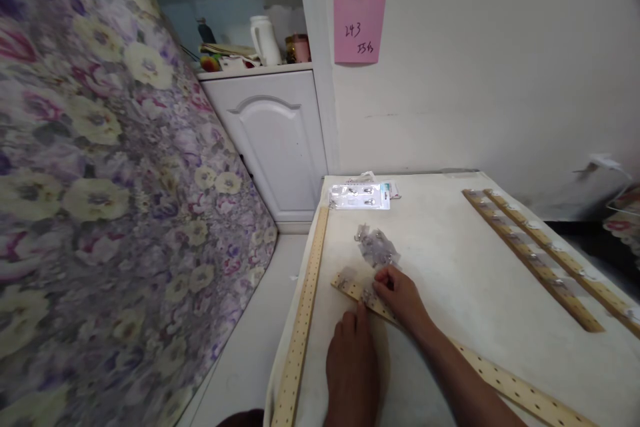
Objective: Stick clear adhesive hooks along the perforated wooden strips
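Location type: a home interior. Indicators: floral fabric [135, 180] hangs at the left; a white cabinet [273, 153] has an arched-panel door; a white jug [267, 41] stands among household clutter [227, 50] on the ledge [295, 68] above it.

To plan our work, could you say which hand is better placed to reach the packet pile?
Probably the right hand: it is beside the packet pile; the left hand is farther back, at the middle perforated strip.

Pale hole-punched strip [503, 377], lying slantwise, translucent packets [349, 275] at its far end, packet heap [377, 249] just beyond
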Tool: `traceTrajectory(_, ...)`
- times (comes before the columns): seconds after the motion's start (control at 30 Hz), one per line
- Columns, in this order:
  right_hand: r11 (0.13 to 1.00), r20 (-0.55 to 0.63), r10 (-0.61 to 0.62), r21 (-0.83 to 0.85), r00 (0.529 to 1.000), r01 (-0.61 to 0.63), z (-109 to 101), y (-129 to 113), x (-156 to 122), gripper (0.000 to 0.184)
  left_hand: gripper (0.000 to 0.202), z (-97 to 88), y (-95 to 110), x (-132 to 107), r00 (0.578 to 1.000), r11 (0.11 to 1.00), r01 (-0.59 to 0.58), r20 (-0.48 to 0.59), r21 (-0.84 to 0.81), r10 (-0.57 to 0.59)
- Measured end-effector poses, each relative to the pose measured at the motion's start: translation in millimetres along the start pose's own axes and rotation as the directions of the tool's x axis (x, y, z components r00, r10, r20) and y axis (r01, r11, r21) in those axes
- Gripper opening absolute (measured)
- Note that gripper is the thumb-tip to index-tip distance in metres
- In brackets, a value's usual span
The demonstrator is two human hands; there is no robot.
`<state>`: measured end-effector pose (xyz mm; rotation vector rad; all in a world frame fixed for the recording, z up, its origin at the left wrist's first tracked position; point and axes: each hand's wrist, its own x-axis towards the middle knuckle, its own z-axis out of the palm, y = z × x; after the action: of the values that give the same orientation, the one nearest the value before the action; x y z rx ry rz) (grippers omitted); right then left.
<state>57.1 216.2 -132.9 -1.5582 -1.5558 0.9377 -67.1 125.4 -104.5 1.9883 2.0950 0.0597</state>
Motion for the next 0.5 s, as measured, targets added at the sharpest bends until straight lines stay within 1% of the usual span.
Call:
traceTrajectory(0.1,1.000,0.002,0.005,-0.016,1.000,-0.005,-0.3,-1.3,-0.6,0.009,0.055,-0.6,0.5,0.1,1.000,1.000,0.005,0.012,0.010,-0.005)
traceTrajectory(0.5,0.999,0.015,0.005,-0.047,1.000,-0.005,-0.8,-2.6,-1.6,0.010,0.056,3.5,-0.3,0.0,1.000,0.999,-0.018,-0.024,0.037,0.018)
